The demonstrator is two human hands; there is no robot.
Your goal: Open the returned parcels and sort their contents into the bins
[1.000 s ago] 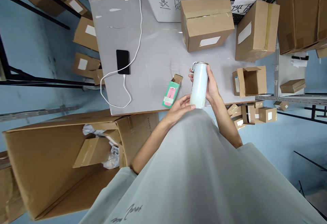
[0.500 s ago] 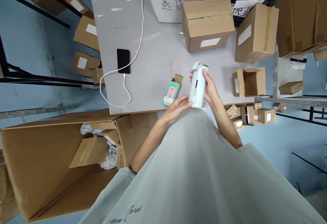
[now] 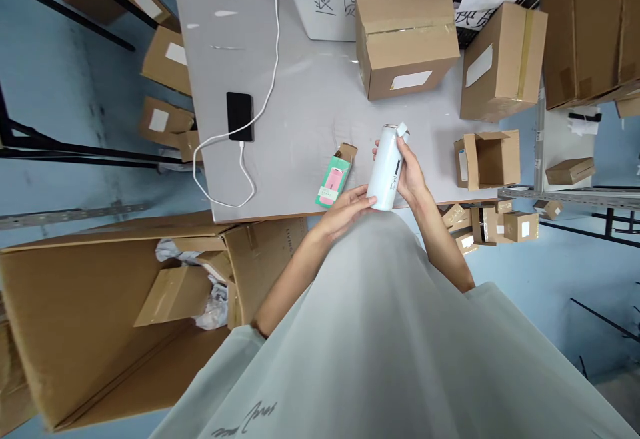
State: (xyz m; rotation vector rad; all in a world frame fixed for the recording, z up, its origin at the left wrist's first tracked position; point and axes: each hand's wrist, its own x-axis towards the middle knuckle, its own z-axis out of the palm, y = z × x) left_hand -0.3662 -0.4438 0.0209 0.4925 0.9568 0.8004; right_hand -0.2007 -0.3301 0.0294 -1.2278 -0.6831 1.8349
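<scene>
A white bottle (image 3: 386, 171) with dark lettering and a small tab at its top is held in front of my body, above the table's near edge. My right hand (image 3: 410, 175) wraps round its upper right side, with fingertips showing past the far side. At the bottle's lower end, my left hand (image 3: 346, 211) grips with thumb and fingers. Left of the bottle, a slim green and pink carton (image 3: 334, 177) lies on the table with its top flap open.
A black phone (image 3: 241, 117) with a white cable lies on the grey table (image 3: 300, 125). Behind stand a white bin (image 3: 335, 9), a closed cardboard box (image 3: 407, 45) and another box (image 3: 503, 62). A small open box (image 3: 487, 161) sits right; a large open carton (image 3: 90, 319) stands lower left.
The bottle has turned in my hands: its lettering has moved to the right side, and the tab has swung from the top left to the top right.
</scene>
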